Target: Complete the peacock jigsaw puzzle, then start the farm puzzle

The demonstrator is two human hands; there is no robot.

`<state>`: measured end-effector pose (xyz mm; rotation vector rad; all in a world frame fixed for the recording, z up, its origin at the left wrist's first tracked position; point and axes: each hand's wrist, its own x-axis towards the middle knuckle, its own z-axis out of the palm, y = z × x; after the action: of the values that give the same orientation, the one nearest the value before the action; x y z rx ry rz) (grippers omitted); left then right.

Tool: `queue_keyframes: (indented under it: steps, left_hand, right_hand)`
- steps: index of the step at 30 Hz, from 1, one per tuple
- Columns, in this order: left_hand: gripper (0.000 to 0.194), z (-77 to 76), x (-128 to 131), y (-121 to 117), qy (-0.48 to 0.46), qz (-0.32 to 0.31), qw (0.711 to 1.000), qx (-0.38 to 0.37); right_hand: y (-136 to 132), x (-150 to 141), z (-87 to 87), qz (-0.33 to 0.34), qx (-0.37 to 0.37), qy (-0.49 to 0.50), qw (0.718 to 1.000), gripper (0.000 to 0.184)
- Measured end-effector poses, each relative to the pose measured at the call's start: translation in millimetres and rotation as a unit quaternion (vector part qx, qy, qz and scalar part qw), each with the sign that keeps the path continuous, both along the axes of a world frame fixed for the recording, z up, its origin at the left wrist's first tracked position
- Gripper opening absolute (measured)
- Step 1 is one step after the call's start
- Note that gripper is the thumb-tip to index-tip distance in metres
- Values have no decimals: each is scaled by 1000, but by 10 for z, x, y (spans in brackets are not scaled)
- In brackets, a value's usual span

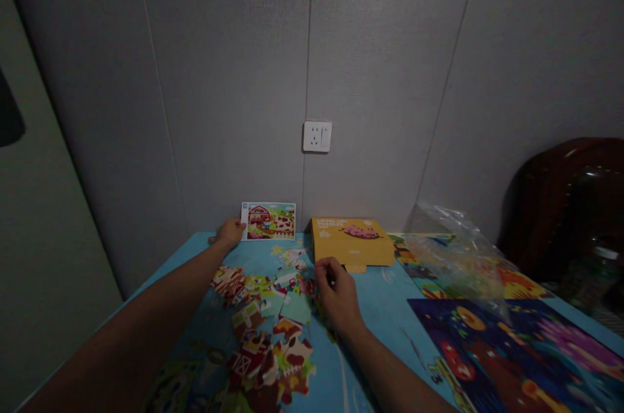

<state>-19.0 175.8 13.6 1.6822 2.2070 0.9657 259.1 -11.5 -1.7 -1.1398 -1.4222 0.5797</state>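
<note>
At the far side of the table my left hand (229,232) pinches the left edge of a farm picture card (270,222), which stands upright against the wall. The card shows a red barn and cows. Loose jigsaw puzzle pieces (273,309) lie in a heap between my arms, some overlapping, with barn, cow and fence parts printed on them. My right hand (336,293) is at the heap's right side, fingers curled and thumb against the index finger. Whatever those fingertips hold, if anything, is too small to make out. Just behind that hand is a yellow puzzle box (353,244).
A crumpled clear plastic bag (453,257) lies at the right over a colourful picture sheet (521,283). Nearer is a dark blue picture puzzle (517,354). A blue patterned cloth (380,309) covers the table. Behind stands a grey wall with a socket (317,136).
</note>
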Motion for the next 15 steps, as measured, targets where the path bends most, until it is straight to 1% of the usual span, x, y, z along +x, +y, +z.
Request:
queue_keyframes:
  steps: [4,6,8,11,15]
  left_hand:
    - [25,-3,-4,-3,-29,30,999,-22]
    - [20,13,-10,-21,-45,43,998,-11]
    - [20,23,-46,-68,-66,62,996,14]
    - [18,-6,-213,-223,-116,99,986,69]
    - [18,-118,-562,-538,-209,122,961,133]
  right_hand:
    - [-3,-4,14,-2,-4,-2,1000,26]
    - [-6,0,26,-4,-7,-9,1000,25]
    - [-7,9,29,-5,-6,-21,1000,25]
    - [-7,38,12,-11,6,-47,999,24]
    - [-17,88,-3,-37,34,-77,996,25]
